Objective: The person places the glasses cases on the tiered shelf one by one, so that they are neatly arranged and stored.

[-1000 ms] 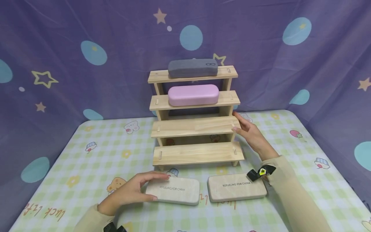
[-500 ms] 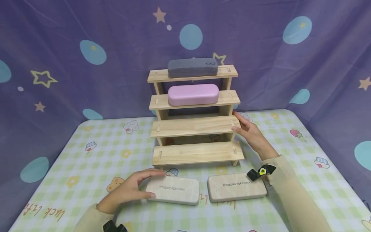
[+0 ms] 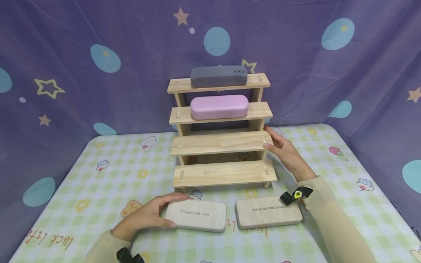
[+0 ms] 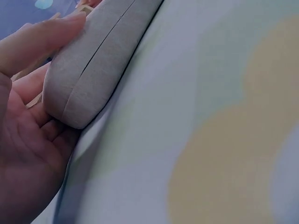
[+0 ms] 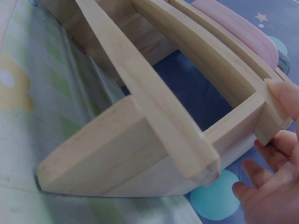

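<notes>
In the head view, my left hand (image 3: 149, 216) grips the left end of a pale glasses case (image 3: 200, 217) lettered "REFUELING FOR CHINA", thumb at its near edge and fingers at its far edge. The left wrist view has that glasses case (image 4: 96, 60) lying on the cloth, thumb (image 4: 51, 35) against it and the other fingers partly hidden behind. My right hand (image 3: 287, 155) holds the right end of the third board down on a stepped wooden rack (image 3: 220, 144). Seen from the right wrist, the thumb lies on top of the board and fingers sit below its end.
A grey glasses case (image 3: 217, 77) rests on the rack's top board, a pink glasses case (image 3: 219, 107) on the second. Another pale glasses case (image 3: 268, 215) lies on the checked tablecloth (image 3: 121, 179) near my right wrist. A purple curtain (image 3: 141, 91) hangs behind.
My left thumb and fingers have drawn slightly left along the pale glasses case, which stays in place. My right hand and the rack have not moved.
</notes>
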`<state>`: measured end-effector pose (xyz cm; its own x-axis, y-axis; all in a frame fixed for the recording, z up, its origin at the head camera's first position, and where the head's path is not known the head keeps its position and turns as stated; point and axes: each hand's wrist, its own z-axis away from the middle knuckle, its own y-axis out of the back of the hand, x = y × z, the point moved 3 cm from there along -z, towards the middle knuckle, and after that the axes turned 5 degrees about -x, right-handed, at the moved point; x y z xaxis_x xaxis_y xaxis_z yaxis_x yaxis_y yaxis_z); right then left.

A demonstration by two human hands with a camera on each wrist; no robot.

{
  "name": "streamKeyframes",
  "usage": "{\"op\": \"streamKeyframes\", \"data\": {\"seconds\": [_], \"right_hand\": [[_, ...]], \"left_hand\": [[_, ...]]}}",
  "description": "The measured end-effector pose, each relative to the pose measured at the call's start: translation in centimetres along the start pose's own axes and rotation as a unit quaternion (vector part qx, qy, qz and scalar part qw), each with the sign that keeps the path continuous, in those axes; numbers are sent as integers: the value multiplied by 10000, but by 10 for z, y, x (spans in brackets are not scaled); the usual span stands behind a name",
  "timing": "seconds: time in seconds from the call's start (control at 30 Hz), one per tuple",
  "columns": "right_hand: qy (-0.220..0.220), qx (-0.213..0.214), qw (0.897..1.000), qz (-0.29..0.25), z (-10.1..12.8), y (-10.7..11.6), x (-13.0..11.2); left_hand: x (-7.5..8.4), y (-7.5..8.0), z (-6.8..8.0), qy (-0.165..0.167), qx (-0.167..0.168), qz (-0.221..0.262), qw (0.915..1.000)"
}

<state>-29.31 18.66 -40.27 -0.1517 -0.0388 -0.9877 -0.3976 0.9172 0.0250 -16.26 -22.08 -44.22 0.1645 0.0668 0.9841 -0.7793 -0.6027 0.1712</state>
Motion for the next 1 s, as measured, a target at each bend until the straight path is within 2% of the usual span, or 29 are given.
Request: {"op": "streamKeyframes", "data": {"seconds": [0.2, 0.4, 0.5, 0.67, 0.8, 1.0], "right_hand": [[-15, 7, 10000, 3, 0, -1, 0], [-40, 38, 10000, -18, 1, -1, -1], [-45, 47, 10000, 1, 1, -1, -1], [-66, 42, 10000, 20, 1, -1, 0], [-103, 62, 9999, 2, 0, -1, 0], [-110, 31, 9999, 57, 1, -1, -2]], "left_hand": [[-3, 2, 2, 193, -24, -221, 9996], [-3, 2, 1, 440, -76, -886, 9951], [-3, 2, -1, 372, -165, -1164, 9924], [-1, 2, -1, 339, -209, -1169, 9924], [0, 2, -1, 296, -119, -1296, 9910], [-2, 4, -2, 416, -22, -1388, 9894]]}}
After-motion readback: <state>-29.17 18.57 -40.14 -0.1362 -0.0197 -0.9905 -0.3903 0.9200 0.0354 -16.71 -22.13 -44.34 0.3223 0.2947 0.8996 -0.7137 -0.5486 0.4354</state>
